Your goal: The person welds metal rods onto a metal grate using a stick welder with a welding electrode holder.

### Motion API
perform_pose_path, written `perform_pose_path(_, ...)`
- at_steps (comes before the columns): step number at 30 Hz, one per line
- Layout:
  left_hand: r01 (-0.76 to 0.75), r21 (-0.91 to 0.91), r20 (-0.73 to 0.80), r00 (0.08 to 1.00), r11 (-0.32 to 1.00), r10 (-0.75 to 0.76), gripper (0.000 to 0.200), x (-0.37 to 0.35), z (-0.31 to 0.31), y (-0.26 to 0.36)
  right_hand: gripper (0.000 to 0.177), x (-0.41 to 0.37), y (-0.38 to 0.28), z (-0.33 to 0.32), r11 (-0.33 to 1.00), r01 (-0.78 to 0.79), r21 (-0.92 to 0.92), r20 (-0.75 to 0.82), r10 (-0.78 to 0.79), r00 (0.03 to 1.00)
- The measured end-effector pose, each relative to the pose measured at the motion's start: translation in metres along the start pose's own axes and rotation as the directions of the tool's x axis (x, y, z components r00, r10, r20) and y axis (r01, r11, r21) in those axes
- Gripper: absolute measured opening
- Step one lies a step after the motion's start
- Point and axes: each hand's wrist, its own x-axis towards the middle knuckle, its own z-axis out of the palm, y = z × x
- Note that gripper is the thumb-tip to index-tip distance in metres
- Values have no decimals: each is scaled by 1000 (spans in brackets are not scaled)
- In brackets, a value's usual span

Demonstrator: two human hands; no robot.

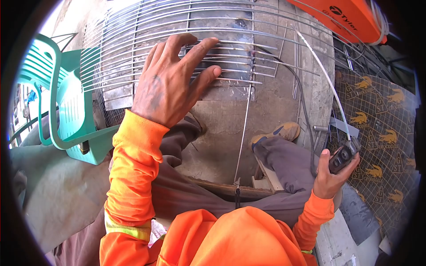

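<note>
My left hand (166, 82) lies over a grille of thin parallel metal rods (222, 31), palm down, with fingers and thumb apart across the nearest rods. Beneath the grille is a flat metal plate (211, 91). In my right hand (330, 177), at the lower right, is a black electrode holder (344, 157), the fingers wrapped round it. A long pale welding electrode (326, 77) sticks up from its jaws, its far end close to the right ends of the rods.
A teal plastic chair (71, 111) stands at the left. An orange Tyler machine (341, 17) sits at the upper right, above a dark crocodile-printed board (377, 128). A black cable (304, 106) runs across the floor. One thin rod (243, 133) extends from the grille toward my lap.
</note>
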Motion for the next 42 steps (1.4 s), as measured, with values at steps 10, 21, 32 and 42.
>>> perform_pose_path(10,-3,16,11,1000,1000,3,54,-3,-1,1,70,-1,2,1,999,42,-4,18,-42,999)
perform_pose_path(21,-32,22,-13,999,999,32,56,-4,4,-3,71,-7,-7,7,950,311,-29,77,-308,948)
perform_pose_path(32,-27,21,-38,999,999,28,56,-5,6,-1,70,-11,-11,9,965,264,2,89,-263,961)
perform_pose_path(42,-26,-1,-28,999,1000,26,57,-4,5,-2,72,-8,-8,9,953,300,-52,104,-293,950)
